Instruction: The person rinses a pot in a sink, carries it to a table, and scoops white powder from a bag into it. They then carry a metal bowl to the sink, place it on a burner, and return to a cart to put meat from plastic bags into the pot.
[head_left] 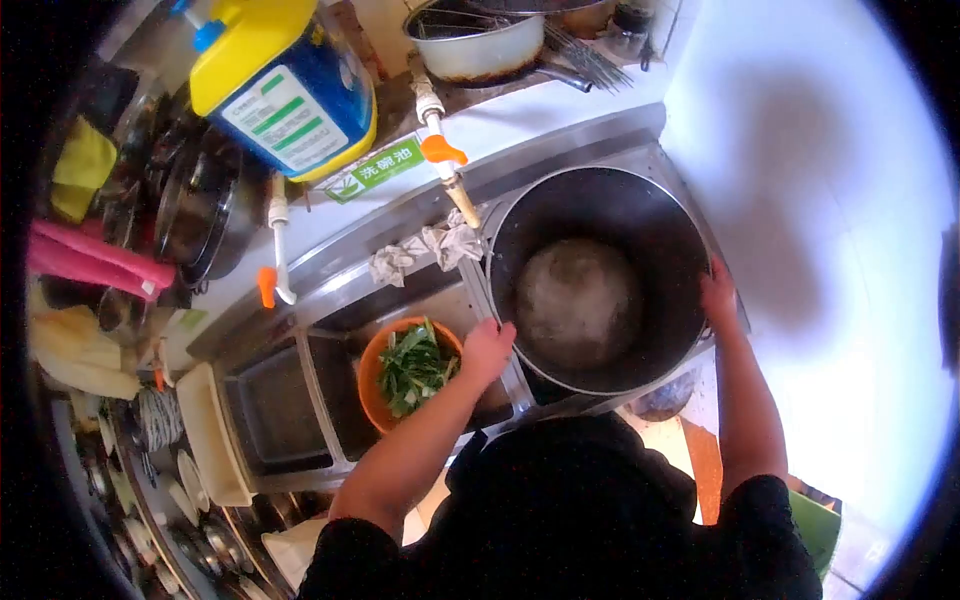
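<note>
A large, deep metal stockpot (655,225) stands over the right end of the steel sink, its inside dark and its bottom pale and wet-looking. My left hand (487,350) is closed at the pot's left side, with its fingers at the rim. On the opposite side, my right hand (718,295) grips the pot near the rim, its fingers partly hidden by the wall. Just left of my left hand, an orange bowl (370,375) of cut leafy greens (413,368) sits in the middle basin, partly covered by my forearm.
A white tap with an orange handle (443,150) hangs beside the pot's rim. Crumpled cloths (425,250) lie on the sink's back ledge. Behind are a big yellow-and-blue jug (300,110) and a grey pan (480,52). A white wall (850,250) rises close on the right.
</note>
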